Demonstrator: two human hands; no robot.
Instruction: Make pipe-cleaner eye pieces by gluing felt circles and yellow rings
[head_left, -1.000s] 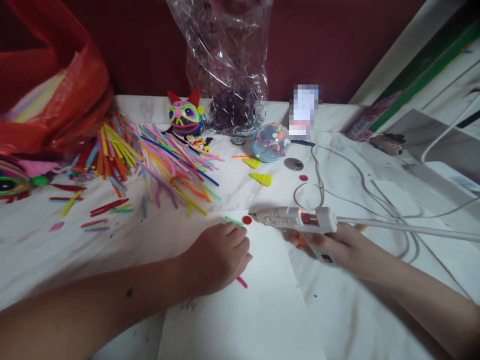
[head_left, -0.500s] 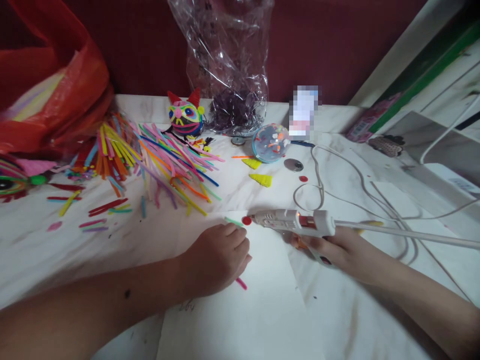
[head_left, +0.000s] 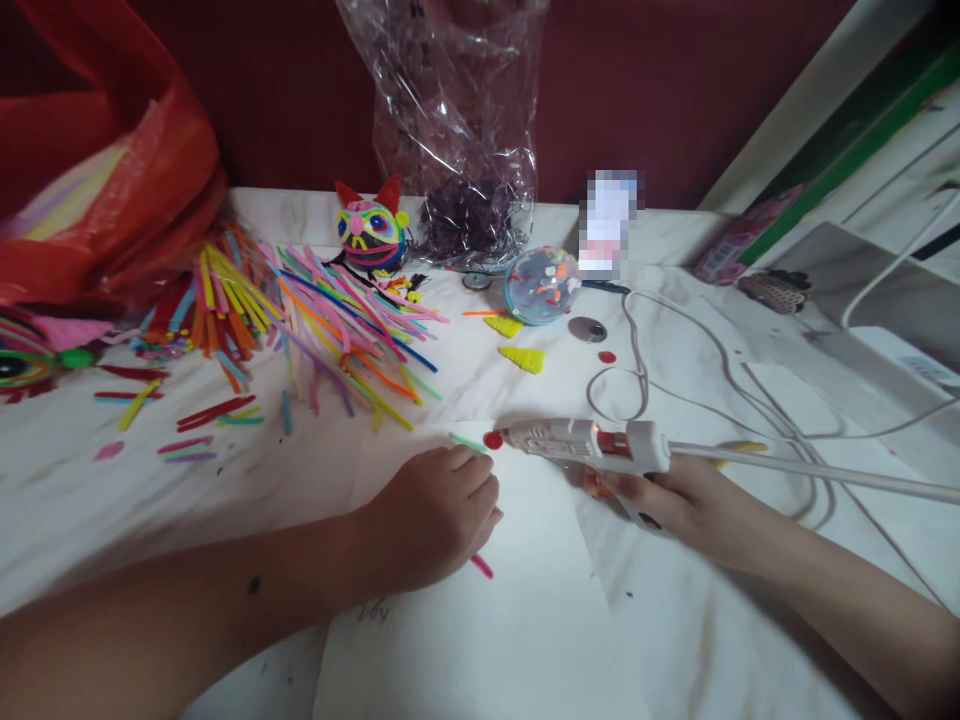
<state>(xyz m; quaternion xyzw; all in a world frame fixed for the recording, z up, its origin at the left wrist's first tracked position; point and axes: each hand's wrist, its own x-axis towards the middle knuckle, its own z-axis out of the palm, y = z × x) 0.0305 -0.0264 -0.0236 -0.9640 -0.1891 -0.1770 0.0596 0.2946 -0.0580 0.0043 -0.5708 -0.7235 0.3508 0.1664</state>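
A red bag point(head_left: 112, 180) is slumping at the tabletop's point(head_left: 67, 500) far left corner, with something pale yellow showing through its plastic. Beside it, coloured strips point(head_left: 300, 320) are lying fanned in a loose pile. A cat ball point(head_left: 371, 232) is sitting near the far edge. Just to its right a clear bag point(head_left: 457, 100) is standing upright, holding purple shreds point(head_left: 469, 215) in its bottom. Next along, a clear ball point(head_left: 541, 285) is holding small coloured bits, with two yellow cones point(head_left: 523, 358) lying just in front of it.

Toward the near edge, the left hand point(head_left: 439, 515) is resting on a white sheet point(head_left: 510, 620) with its fingers curled in. A pink strip point(head_left: 482, 566) is sticking out from under it and a green strip point(head_left: 466, 441) is lying at its fingertips; whether it is gripping either, I cannot tell.

The glue gun point(head_left: 585, 443) is hovering low over the sheet's far right corner, around the middle of the tabletop. Its long axis is running left to right, roughly along the near edge. Its nozzle is pointing left, with the tip right at a red dot point(head_left: 493, 440) on the sheet's far edge. A glue stick point(head_left: 810, 465) is trailing out of its back toward the right edge. The right hand point(head_left: 675, 500) is wrapping closed around the gun's handle from below. A white cord point(head_left: 675, 385) is looping across the tabletop behind it.
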